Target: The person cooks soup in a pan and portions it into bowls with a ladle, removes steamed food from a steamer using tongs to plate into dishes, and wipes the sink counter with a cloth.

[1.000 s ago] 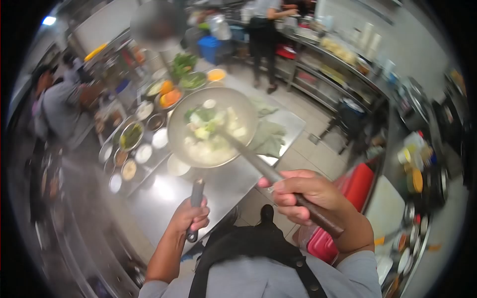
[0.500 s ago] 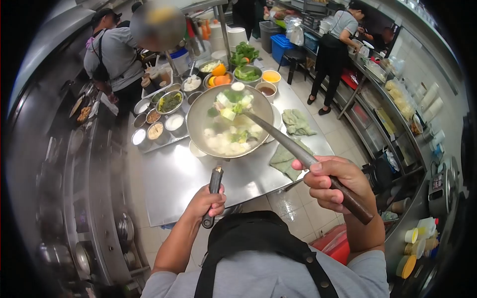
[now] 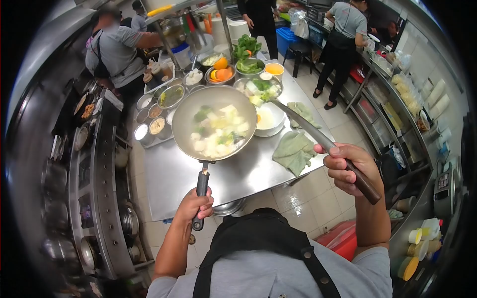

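Note:
My left hand (image 3: 195, 205) is closed around the black handle of a frying pan (image 3: 181, 144). In the pan, pale chunks and green leafy pieces (image 3: 221, 129) sit in liquid. My right hand (image 3: 350, 166) grips the dark wooden handle of a long ladle (image 3: 310, 130). Heaped vegetables (image 3: 259, 91) fill the ladle's head, which is to the right of the pan's rim. Below the ladle head, a white bowl (image 3: 278, 124) on the table contains something yellow, partly hidden by the pan.
Beneath the pan is a steel table (image 3: 166, 191). A green cloth (image 3: 293, 153) lies at its right side. Small ingredient tubs (image 3: 157, 125) and a bowl of orange pieces (image 3: 221, 74) stand farther back. A co-worker (image 3: 117, 54) stands left, another (image 3: 343, 49) at the right-hand shelves.
The pan has shifted left, exposing more of the white bowl. The loaded ladle has moved right, from over the pan to beyond its rim. Both hands keep their grip.

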